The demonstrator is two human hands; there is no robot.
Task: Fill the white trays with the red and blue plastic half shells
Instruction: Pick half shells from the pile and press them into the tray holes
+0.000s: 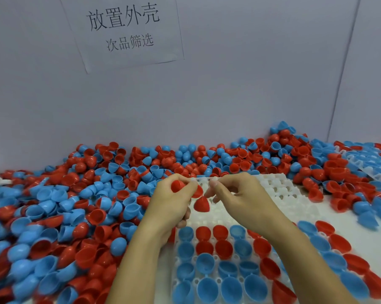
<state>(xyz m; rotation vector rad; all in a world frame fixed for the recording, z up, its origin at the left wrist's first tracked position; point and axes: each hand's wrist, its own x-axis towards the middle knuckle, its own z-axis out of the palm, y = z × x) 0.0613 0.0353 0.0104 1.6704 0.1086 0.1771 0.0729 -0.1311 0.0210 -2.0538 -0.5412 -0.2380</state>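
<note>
A white tray [281,189] with round cells lies in front of me. Its near rows hold red and blue half shells, open side up; its far rows are bare. My left hand [169,205] hovers over the tray's left edge and grips red half shells [177,185] in its curled fingers. My right hand [240,194] is just to the right, over the tray's middle, fingertips pinched near the left hand's; whether it holds anything is unclear. One red half shell [201,204] is below the fingertips, dome up, above the bare cells.
A deep heap of loose red and blue half shells [64,216] covers the table to the left and along the back wall. Another white tray [369,163] with shells sits at the far right. A grey wall with a paper sign [123,29] rises behind.
</note>
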